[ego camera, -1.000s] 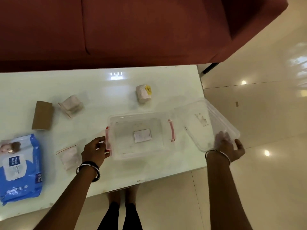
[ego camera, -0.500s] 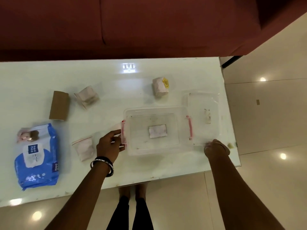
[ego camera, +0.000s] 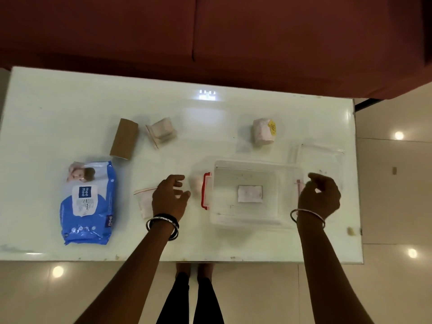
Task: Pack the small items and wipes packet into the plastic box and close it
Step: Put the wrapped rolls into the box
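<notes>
The clear plastic box [ego camera: 245, 220] with red latches stands open on the white table, only a label on its floor. Its clear lid [ego camera: 320, 155] lies flat on the table at the box's far right. My left hand [ego camera: 169, 197] hovers open just left of the box's red latch, over a small zip bag [ego camera: 145, 202]. My right hand [ego camera: 319, 196] floats with fingers loosely curled and empty above the box's right latch. The blue wipes packet [ego camera: 88, 202] lies at the left. A brown cardboard tube [ego camera: 124, 138], a second zip bag [ego camera: 161, 132] and a white roll with a yellow sticker [ego camera: 263, 134] lie farther back.
A dark red sofa [ego camera: 210, 43] runs along the table's far edge. The table's right edge [ego camera: 357, 183] is close to the lid, with glossy tiled floor beyond. My legs [ego camera: 194, 298] stand at the table's near edge.
My right hand set the lid flat on the table right of the box and let go of it. My left hand released the box's left latch and drew back slightly.
</notes>
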